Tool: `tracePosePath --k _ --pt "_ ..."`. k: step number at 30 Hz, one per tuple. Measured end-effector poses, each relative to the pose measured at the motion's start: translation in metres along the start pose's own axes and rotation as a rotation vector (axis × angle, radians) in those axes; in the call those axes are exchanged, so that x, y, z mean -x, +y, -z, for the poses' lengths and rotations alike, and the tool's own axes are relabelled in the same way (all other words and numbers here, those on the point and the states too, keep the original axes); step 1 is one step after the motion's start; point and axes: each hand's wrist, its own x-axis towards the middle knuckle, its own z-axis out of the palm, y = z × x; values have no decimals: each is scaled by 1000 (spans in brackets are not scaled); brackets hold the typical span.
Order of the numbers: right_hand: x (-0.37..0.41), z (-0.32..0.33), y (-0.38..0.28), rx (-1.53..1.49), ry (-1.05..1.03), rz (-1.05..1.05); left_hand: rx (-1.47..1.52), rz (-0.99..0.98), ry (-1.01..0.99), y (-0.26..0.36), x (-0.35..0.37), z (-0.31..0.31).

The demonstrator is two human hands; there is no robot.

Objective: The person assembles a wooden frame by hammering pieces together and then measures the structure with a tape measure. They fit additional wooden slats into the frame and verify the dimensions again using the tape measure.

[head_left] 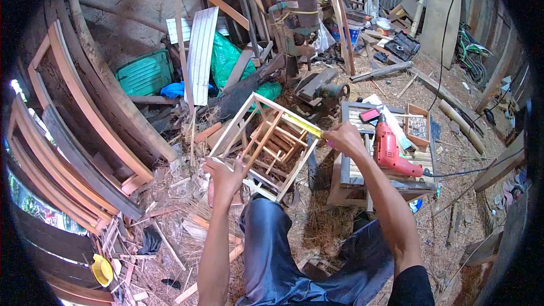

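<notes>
A pale wooden frame [233, 126] with crossing bars stands tilted just beyond my knees. My left hand [224, 175] is closed at its near left side, by the lower end of a brown wooden strip [264, 140] that crosses the frame. Along the frame's far right bar lies the yellow blade of a tape measure [303, 124]. My right hand [344, 138] grips the tape measure at the frame's right corner, and its fingers hide most of the case. Smaller slats show through the frame's opening.
To the right, a low wooden bench [354, 180] carries a red power drill [391, 150] with a cord and a small wooden box [418, 124]. Curved wooden frames [85, 107] lean at the left. A vise [328, 92] stands ahead. Shavings and offcuts litter the ground.
</notes>
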Motion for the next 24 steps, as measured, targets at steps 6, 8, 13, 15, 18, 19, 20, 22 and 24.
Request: tracePosePath --k 6,8,13,15,18,19,20,22,24 --pt "6 8 0 5 -49 -10 -267 -90 -84 39 13 38" --pt "-1 3 9 65 -4 46 -229 -354 69 67 14 38" --pt "10 6 -2 75 -26 -5 248 -530 -211 98 -30 -41" --pt "11 9 -4 62 -24 -34 293 -497 -231 106 -36 -53" --pt "11 11 0 62 -15 43 302 -501 -218 113 -43 -56" --pt "6 8 3 71 -6 16 225 -716 -110 115 -52 -51" --pt "4 6 5 68 -10 19 143 -928 -4 117 -62 -46" --pt "5 7 5 52 -18 28 29 -1244 55 125 -99 -31" --pt "6 10 3 49 -35 18 -118 -1371 -413 127 -126 -29"
